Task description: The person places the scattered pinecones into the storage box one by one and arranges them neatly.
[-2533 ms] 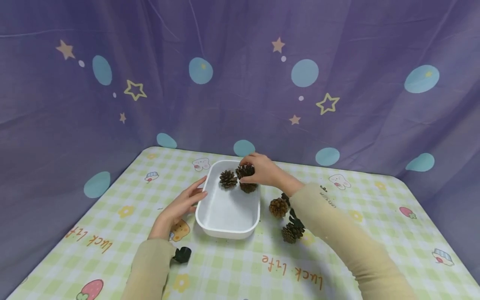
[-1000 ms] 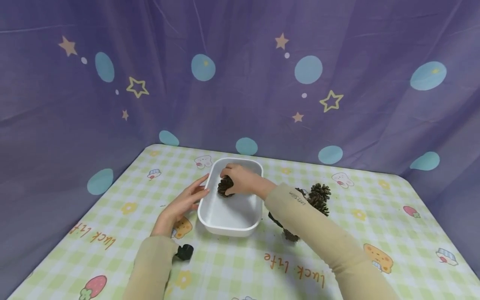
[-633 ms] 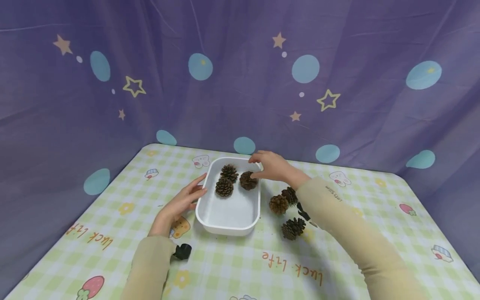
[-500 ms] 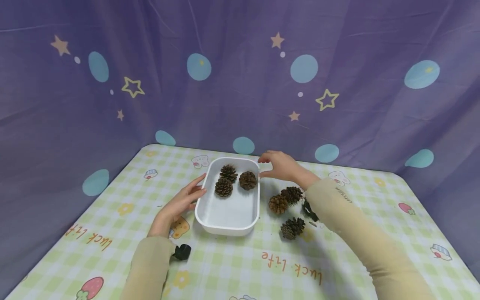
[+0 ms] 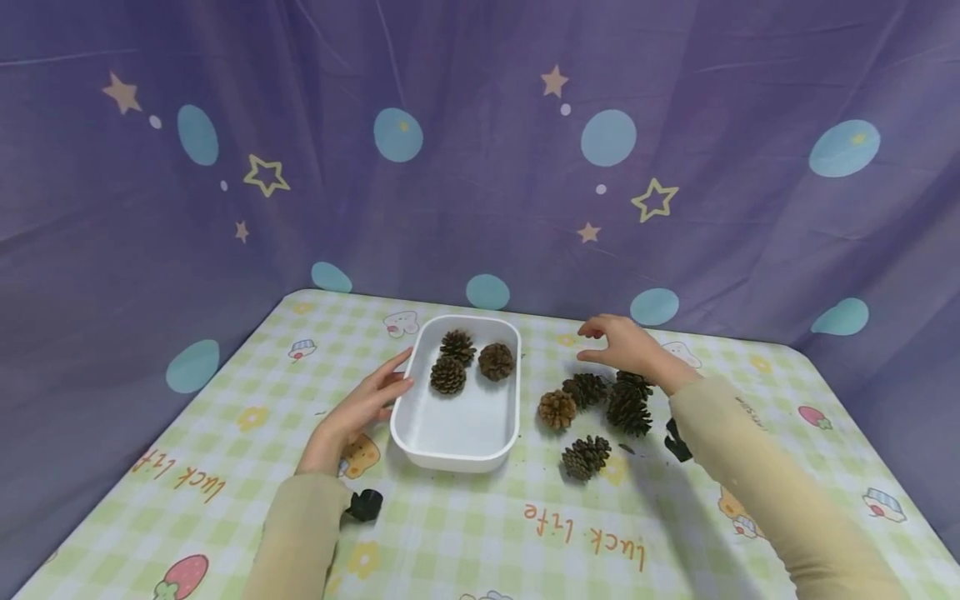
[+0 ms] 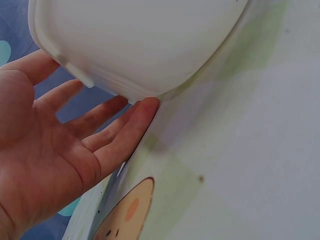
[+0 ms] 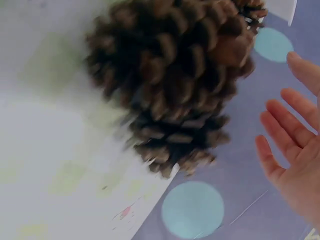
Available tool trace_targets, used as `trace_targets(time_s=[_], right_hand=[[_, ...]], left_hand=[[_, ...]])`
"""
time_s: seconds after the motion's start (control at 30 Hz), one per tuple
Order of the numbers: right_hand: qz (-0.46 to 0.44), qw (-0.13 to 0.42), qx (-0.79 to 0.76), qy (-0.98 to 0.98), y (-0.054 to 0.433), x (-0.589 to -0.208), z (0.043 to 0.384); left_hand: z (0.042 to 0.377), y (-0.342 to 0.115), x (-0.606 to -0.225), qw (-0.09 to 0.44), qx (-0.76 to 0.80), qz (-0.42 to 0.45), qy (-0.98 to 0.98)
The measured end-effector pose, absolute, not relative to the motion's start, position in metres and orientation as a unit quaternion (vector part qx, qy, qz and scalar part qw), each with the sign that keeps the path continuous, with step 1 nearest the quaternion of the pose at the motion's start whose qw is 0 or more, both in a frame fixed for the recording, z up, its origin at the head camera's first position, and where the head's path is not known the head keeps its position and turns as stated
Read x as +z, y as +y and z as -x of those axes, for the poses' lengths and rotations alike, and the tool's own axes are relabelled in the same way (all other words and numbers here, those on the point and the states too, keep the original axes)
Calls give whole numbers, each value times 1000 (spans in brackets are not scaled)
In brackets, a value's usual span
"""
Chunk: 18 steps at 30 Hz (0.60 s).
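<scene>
A white rectangular plastic container (image 5: pixel 461 429) stands on the table with three brown pine cones in its far half: one at the back (image 5: pixel 457 345), one before it (image 5: pixel 447 376), and one by the right wall (image 5: pixel 497 362). My left hand (image 5: pixel 362 407) touches the container's left side, its extended fingertips at the wall in the left wrist view. My right hand (image 5: pixel 624 346) is raised beyond the loose pine cones right of the container, thumb and fingers apart, holding nothing. In the right wrist view a large pine cone (image 7: pixel 172 60) appears beside that hand.
Right of the container lie a light brown pine cone (image 5: pixel 557 410), a dark one (image 5: pixel 585 389), a stacked-looking pair (image 5: pixel 628 409) and a nearer one (image 5: pixel 587 457). A checked cloth (image 5: pixel 480 533) covers the table; a purple curtain (image 5: pixel 480 208) hangs behind and beside it.
My right hand has let go of a pine cone inside the container and moved right, out over the loose pine cones. My left hand stays at the container's side.
</scene>
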State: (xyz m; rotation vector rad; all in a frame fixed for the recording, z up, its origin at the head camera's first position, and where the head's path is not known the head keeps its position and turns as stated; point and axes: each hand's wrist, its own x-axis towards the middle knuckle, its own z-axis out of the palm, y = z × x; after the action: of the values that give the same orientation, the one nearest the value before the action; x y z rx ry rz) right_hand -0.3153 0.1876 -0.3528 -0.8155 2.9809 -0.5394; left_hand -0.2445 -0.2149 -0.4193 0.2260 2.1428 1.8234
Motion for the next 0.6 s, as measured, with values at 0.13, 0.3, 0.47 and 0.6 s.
trace_targets(time_s=[0.13, 0.3, 0.47, 0.6], right_hand=[[240, 10, -176, 954, 207, -358, 313], [235, 15, -171, 957, 228, -367, 311], [211, 34, -187, 959, 248, -377, 307], [190, 44, -211, 958, 261, -384, 302]], left_hand=[[244, -216, -419, 158, 638, -79, 749], [243, -216, -420, 157, 638, -79, 749], [243, -216, -421, 157, 637, -79, 750], [243, -216, -420, 156, 641, -79, 747]])
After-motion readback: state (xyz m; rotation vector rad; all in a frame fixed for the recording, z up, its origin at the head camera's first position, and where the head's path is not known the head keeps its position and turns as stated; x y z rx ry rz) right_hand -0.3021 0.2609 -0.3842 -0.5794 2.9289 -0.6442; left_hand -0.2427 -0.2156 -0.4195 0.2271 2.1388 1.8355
